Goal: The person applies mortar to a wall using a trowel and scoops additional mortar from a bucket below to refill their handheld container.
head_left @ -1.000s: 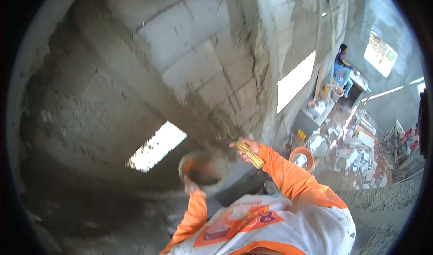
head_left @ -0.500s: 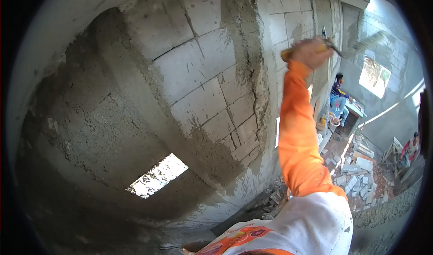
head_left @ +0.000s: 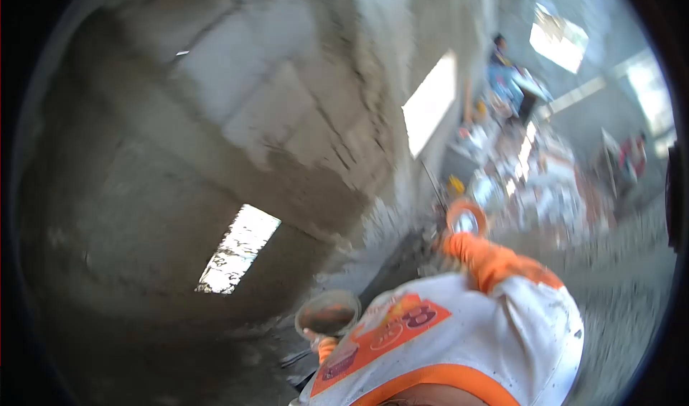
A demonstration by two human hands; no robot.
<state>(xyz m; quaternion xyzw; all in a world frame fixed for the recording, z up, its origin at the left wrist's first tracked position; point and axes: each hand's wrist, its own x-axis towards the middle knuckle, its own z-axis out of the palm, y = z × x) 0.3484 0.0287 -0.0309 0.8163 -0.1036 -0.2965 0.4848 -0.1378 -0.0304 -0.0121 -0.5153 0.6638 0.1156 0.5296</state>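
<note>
My left hand (head_left: 314, 339) is low in the view, by the front of my shirt. Its fingers grip the rim of a round, shallow mortar pan (head_left: 329, 315) with dark, wet-looking contents. My right arm, in an orange sleeve (head_left: 482, 255), reaches down and forward. Motion blur and the sleeve's end hide the fingers of my right hand, so its hold does not show. The trowel seen earlier in that hand cannot be made out clearly. On the left, the block wall (head_left: 265, 108) is partly coated with grey mortar.
A bright opening (head_left: 240, 249) pierces the wall low down, and a taller one (head_left: 430, 104) lies further right. Far below are rubble and broken blocks (head_left: 552, 190) and an orange round rim (head_left: 466, 216). One person (head_left: 504, 76) sits at the back; another (head_left: 633, 155) is far right.
My right arm has swung down from high up, where the hand held a trowel by its yellow handle. The view has shifted and blurred; my left hand and the pan have come into sight.
</note>
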